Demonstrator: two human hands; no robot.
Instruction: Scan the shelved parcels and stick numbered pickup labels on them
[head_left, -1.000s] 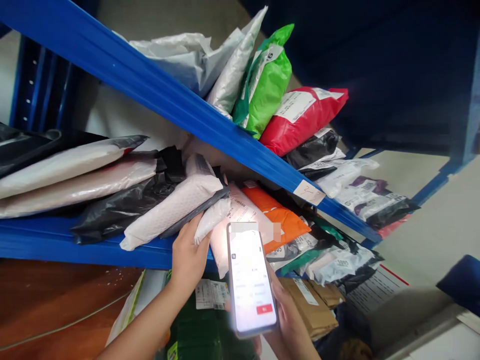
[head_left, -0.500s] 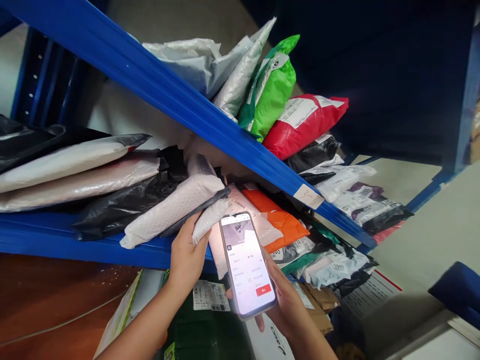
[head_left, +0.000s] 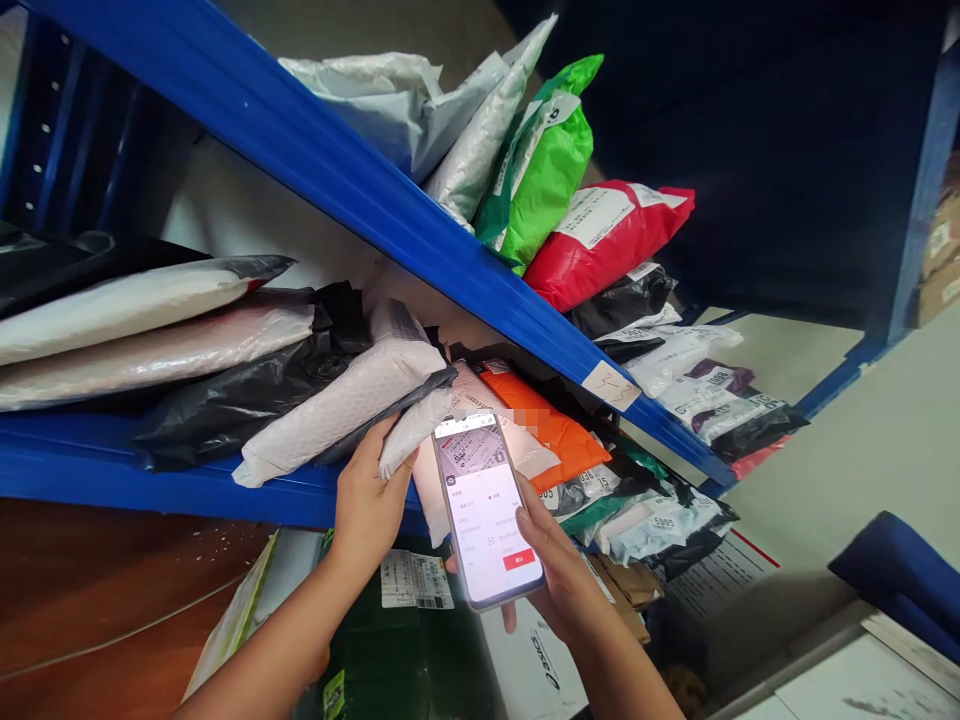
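The white parcel's (head_left: 420, 432) label is hidden behind your phone (head_left: 487, 510); your right hand (head_left: 559, 575) clasps it, your left hand (head_left: 367, 500) pinches the parcel.

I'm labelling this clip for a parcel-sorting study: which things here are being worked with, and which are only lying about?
In use:
left hand gripping the small white parcel
right hand holding the phone, its screen lit

Lying about:
orange parcel
green parcel
red parcel
black parcel
blue shelf

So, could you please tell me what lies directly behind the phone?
Behind the phone lies a white labelled parcel, beside an orange parcel. The phone covers the parcel's lower part, so its full label cannot be seen.
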